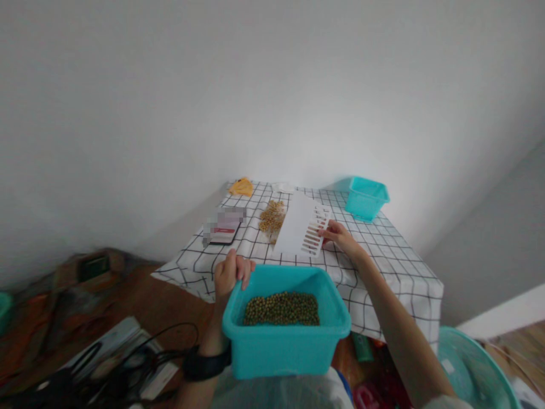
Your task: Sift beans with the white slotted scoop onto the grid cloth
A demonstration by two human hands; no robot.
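My left hand is closed on the far left rim of a turquoise plastic tub held near my body; the tub holds a layer of green beans. My right hand reaches forward over the checked tablecloth and grips the right edge of a white slotted sorting board, which stands tilted on the table. A pile of yellow beans lies just left of the board.
A second turquoise tub stands at the table's far right by the wall. A phone lies left of the yellow beans and a yellow cloth at the far left corner. Cables and clutter cover the floor on the left; a large turquoise basin sits lower right.
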